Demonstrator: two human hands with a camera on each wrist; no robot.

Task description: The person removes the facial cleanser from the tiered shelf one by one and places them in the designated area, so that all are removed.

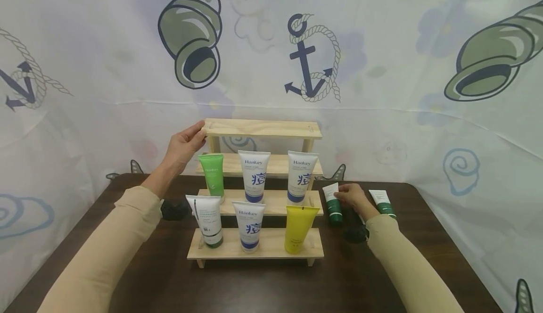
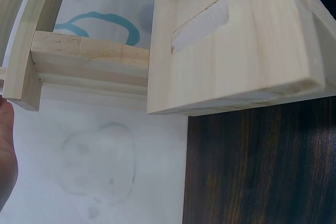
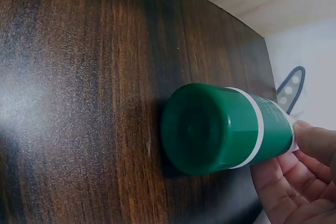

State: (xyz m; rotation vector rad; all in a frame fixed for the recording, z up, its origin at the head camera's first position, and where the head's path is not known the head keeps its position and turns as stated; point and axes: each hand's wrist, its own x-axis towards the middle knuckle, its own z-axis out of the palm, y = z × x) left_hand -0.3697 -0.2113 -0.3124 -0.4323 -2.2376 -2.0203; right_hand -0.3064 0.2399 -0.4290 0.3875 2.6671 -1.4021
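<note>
Six tubes [image 1: 251,226] shelved, stocking seemingly underway

At the rack's three o'clock, on or just above the bench [image 1: 271,289], the right hand [image 1: 353,197] pinches the pale end of a white-and-green tube [image 1: 333,205]: apparently pickup. Next likely calls for standing it on the third shelf up [image 1: 278,165]. Beyond, at ten o'clock, the left hand [image 1: 185,143] grips the top shelf [image 1: 260,127].

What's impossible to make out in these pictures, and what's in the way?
Head view: the very bottom of the rightmost green-and-white plastic tube, behind the right beige sleeve.
Head view: fine print on the bright yellow plastic tube, too small to read.
Left wrist view: most of the left hand, cut off by the left edge.
Right wrist view: the far end of the gripped green-and-white plastic tube, behind the right hand.
</note>
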